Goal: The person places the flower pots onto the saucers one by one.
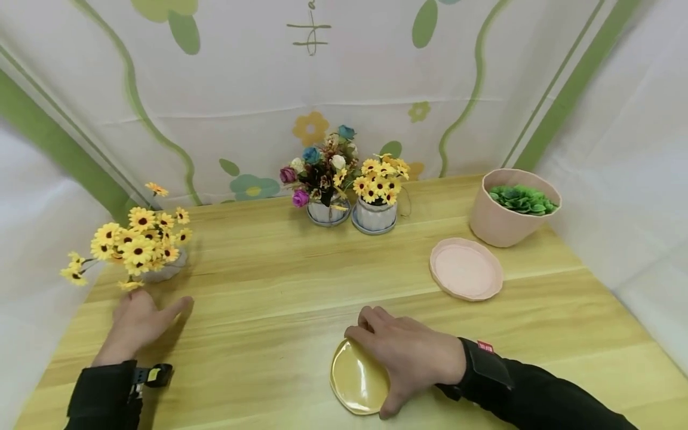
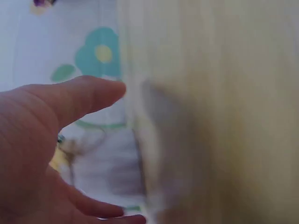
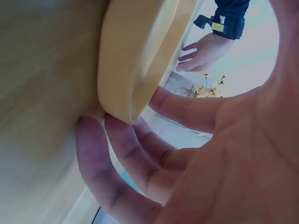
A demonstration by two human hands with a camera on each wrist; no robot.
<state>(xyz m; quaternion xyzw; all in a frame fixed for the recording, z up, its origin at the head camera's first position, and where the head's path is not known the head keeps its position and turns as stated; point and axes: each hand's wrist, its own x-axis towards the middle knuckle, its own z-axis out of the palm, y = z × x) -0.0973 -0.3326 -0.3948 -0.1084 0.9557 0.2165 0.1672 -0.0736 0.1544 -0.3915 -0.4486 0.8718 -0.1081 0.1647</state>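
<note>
A glossy yellow saucer (image 1: 359,377) lies near the table's front. My right hand (image 1: 405,352) is spread around its right side, with the curled fingers at the far rim and the thumb by the near rim. In the right wrist view, fingertips touch the edge of the saucer (image 3: 122,60). My left hand (image 1: 141,322) is at the table's left, thumb spread wide and nothing in its grasp. Just beyond it stands a whitish pot (image 1: 165,270), largely hidden by its yellow daisies (image 1: 137,242). The left wrist view shows the hand (image 2: 42,121) beside the blurred pot (image 2: 110,163).
Two small white pots on blue saucers stand at the back, one with mixed roses (image 1: 322,170), one with yellow daisies (image 1: 378,179). At the right are a pink pot (image 1: 500,227) holding green leaves and a pink saucer (image 1: 466,269). A printed curtain (image 1: 365,71) hangs behind.
</note>
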